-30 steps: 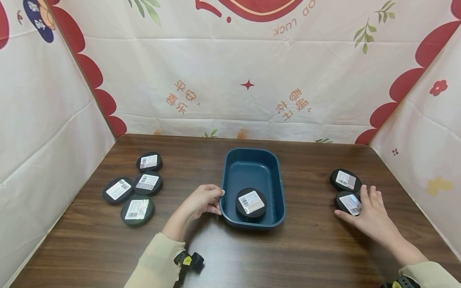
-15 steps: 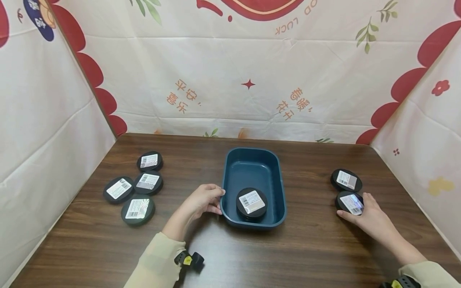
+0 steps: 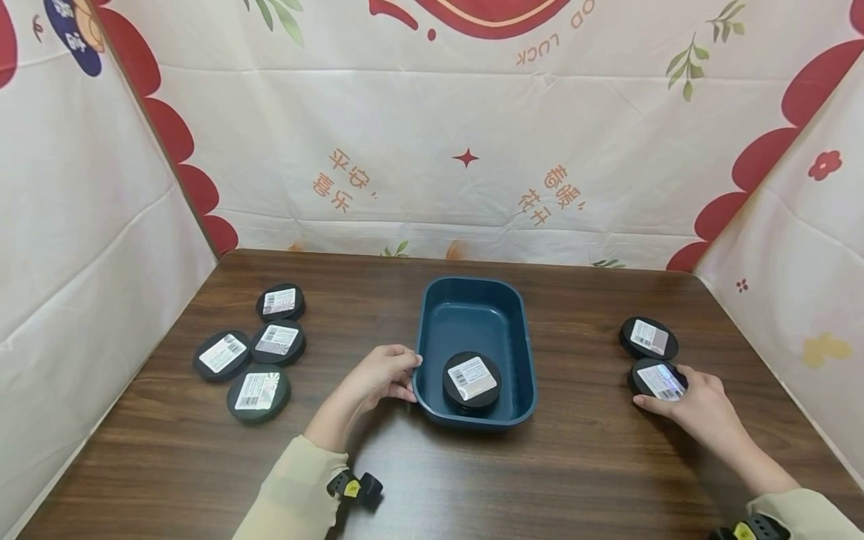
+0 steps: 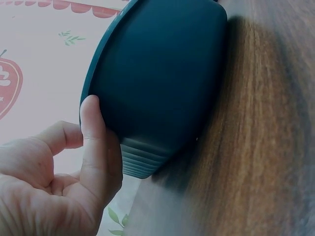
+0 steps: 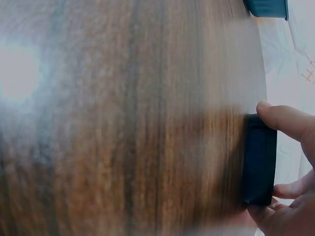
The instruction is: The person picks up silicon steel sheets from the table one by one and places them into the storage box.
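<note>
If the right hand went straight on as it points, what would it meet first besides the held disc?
Probably the black disc just beyond the held disc; any gap between is unclear.

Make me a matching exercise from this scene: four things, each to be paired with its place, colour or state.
Column one
1. left grip
2. tray
3. group of four discs
4. right grip

Column two
A. white-labelled, left of the tray
B. fingers and thumb on a black disc
C. pinching the tray
D. dark blue, rounded corners

Right pairs: 1-C, 2-D, 3-A, 4-B
</note>
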Motion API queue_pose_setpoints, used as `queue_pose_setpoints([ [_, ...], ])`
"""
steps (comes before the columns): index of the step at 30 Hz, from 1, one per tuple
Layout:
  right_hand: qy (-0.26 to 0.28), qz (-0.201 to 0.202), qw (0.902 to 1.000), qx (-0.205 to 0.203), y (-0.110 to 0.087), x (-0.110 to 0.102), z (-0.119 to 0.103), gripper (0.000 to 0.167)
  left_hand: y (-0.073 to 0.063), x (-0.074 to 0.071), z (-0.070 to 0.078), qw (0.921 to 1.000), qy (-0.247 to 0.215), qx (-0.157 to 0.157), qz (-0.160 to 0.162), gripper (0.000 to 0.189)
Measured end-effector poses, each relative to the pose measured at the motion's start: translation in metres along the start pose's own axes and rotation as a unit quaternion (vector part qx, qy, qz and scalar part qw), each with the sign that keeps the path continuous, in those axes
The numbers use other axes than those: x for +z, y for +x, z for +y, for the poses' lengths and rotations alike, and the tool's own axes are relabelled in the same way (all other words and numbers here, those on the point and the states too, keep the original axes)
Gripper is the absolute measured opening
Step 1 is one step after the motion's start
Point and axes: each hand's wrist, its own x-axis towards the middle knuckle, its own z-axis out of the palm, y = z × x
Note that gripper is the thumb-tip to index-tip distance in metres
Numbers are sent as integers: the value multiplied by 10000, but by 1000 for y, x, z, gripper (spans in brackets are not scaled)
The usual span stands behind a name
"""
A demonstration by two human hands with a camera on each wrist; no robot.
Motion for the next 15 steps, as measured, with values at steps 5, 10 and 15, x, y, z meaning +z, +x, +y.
queue_pose_setpoints([
  [5, 41, 157, 9999, -22, -1, 1, 1, 95, 0, 0, 1, 10000, 1, 12, 18, 23],
  [10, 71, 329, 9994, -59, -3, 1, 1, 94, 0, 0, 1, 10000, -23, 5, 1, 22],
  [15, 127, 346, 9993, 7, -5, 1, 0, 97, 0, 1, 0, 10000, -3, -33, 39, 22],
])
